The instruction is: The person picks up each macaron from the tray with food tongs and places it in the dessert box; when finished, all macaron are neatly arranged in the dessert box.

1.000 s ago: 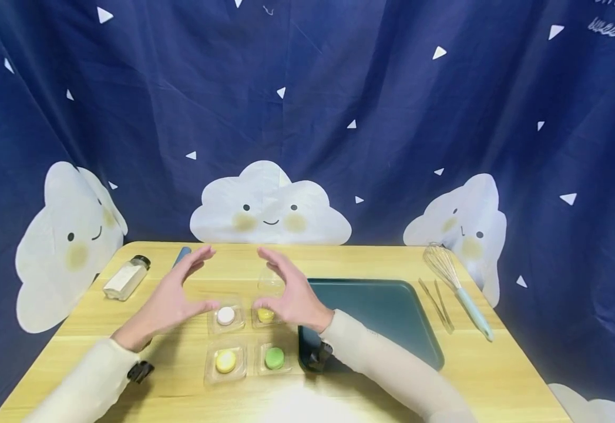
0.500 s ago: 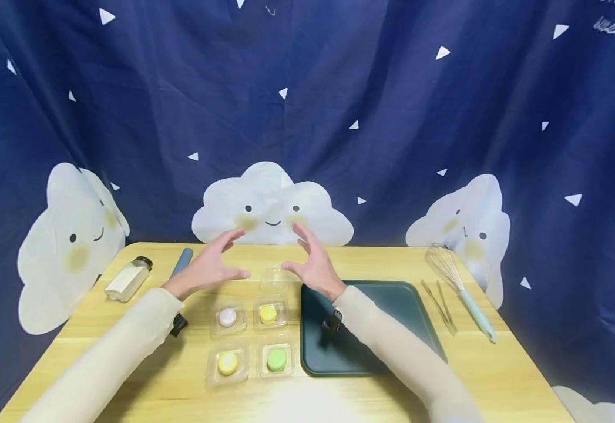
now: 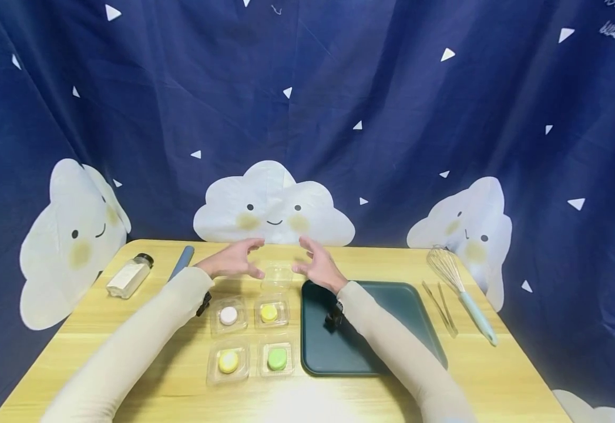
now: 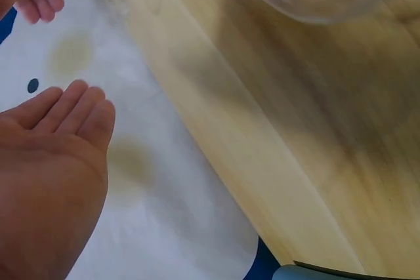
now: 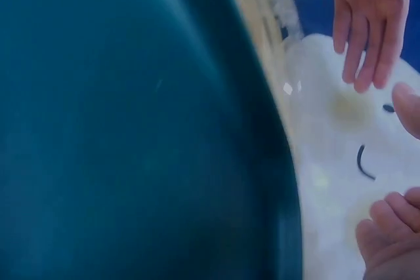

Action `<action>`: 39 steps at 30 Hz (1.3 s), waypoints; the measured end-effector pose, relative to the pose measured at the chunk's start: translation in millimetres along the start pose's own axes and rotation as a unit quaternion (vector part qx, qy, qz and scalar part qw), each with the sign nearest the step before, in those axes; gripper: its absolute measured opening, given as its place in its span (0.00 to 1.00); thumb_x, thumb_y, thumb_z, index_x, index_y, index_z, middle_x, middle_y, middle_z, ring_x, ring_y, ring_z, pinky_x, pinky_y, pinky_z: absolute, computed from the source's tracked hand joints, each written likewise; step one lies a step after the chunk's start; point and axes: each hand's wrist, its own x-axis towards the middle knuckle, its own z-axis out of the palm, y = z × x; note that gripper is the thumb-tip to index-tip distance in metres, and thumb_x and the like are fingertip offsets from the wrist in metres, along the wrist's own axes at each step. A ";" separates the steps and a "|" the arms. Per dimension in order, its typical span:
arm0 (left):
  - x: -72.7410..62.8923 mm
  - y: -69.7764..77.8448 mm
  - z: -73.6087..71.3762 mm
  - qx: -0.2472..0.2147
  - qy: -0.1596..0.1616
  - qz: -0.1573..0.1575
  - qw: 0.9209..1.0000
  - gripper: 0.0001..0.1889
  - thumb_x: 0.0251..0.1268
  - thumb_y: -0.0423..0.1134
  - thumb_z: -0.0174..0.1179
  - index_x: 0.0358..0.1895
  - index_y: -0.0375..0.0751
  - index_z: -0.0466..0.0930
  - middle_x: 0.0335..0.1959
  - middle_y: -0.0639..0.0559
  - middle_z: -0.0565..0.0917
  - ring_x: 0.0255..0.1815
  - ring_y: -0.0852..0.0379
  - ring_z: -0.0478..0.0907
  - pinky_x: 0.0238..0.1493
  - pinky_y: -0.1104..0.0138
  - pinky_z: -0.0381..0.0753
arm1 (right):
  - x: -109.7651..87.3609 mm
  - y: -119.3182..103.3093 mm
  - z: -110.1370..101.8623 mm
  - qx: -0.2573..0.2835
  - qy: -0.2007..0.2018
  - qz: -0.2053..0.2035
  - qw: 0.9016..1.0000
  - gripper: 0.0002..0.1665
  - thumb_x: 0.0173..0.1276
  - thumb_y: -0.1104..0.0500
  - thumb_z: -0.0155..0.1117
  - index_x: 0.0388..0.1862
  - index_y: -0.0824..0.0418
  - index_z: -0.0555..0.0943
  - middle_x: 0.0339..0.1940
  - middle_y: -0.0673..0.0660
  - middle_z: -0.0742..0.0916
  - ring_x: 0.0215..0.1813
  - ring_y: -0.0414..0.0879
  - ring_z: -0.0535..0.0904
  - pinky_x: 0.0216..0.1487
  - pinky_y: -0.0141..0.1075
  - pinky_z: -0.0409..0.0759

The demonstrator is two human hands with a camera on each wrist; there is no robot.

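Note:
Both hands hover toward the back of the table, palms facing, on either side of a clear plastic piece (image 3: 275, 276). My left hand (image 3: 233, 259) is to its left, fingers loosely bent and holding nothing. To its right, over the tray's back left corner, is my right hand (image 3: 322, 269), also holding nothing. Nearer the front lie clear plastic boxes with round macarons: a pale one (image 3: 228, 315), a yellow one (image 3: 269, 312), another yellow one (image 3: 228, 361) and a green one (image 3: 277, 358). In the left wrist view the left palm (image 4: 52, 181) shows bare.
A dark green tray (image 3: 370, 335) lies right of the boxes. Farther right are metal tongs (image 3: 442, 308) and a whisk (image 3: 463, 294) with a pale blue handle. At the left are a black-capped jar (image 3: 130, 276) of white contents and a blue handle-like thing (image 3: 182, 261). A cloud-print curtain (image 3: 307, 117) hangs behind.
Both hands have moved from near the macarons toward the back of the table. The left hand has also shifted right, and the fingertips have come lower over the last half second.

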 end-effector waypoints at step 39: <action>18.8 10.9 17.0 0.138 -0.068 -0.043 0.987 0.44 0.53 0.44 0.74 0.72 0.30 0.66 0.66 0.34 0.78 0.67 0.38 0.76 0.72 0.47 0.74 | 1.2 2.3 14.4 -0.062 -0.128 0.001 0.990 0.49 0.62 0.63 0.74 0.79 0.64 0.61 0.78 0.61 0.72 0.77 0.57 0.71 0.78 0.49 0.70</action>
